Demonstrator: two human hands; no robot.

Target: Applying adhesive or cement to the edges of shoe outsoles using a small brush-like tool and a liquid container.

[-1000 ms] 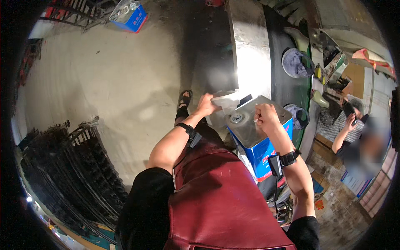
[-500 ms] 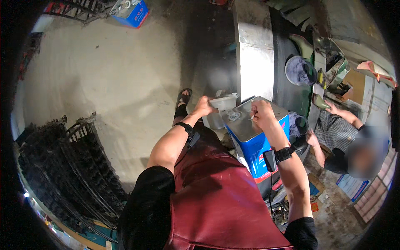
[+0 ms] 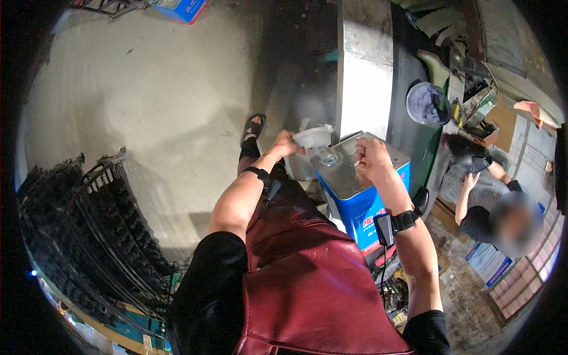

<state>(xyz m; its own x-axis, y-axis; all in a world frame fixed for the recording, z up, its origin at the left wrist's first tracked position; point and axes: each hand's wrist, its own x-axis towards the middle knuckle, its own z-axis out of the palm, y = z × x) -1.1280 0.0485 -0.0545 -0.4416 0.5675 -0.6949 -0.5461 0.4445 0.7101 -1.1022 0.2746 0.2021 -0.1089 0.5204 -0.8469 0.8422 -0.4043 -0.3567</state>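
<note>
A blue square metal can [image 3: 355, 216] with a silver top stands just in front of my apron, with a round clear spout or cap [image 3: 327, 158] on its top. My right hand [image 3: 373, 158] is closed in a fist over the top's middle, apparently around the can's carrying handle, which the fingers mostly hide. My left hand [image 3: 285, 144] grips a whitish translucent plastic tub [image 3: 315, 136] by its near left edge. The tub is tilted beside the can's left rim. Below it sits another pale container [image 3: 300, 168], partly covered.
A metal-edged bench [image 3: 365, 89] runs away from the can. Beyond it are a grey-lined bucket [image 3: 427, 103] and a pale green boot [image 3: 435, 66]. At right a co-worker [image 3: 473, 192] handles a dark object [image 3: 471, 164]. Black racks [image 3: 100, 219] stand at left.
The tub in my left hand has tipped, showing more of its inside. My right hand stays on the can. The co-worker has drawn back from the bench and now holds a dark object.
</note>
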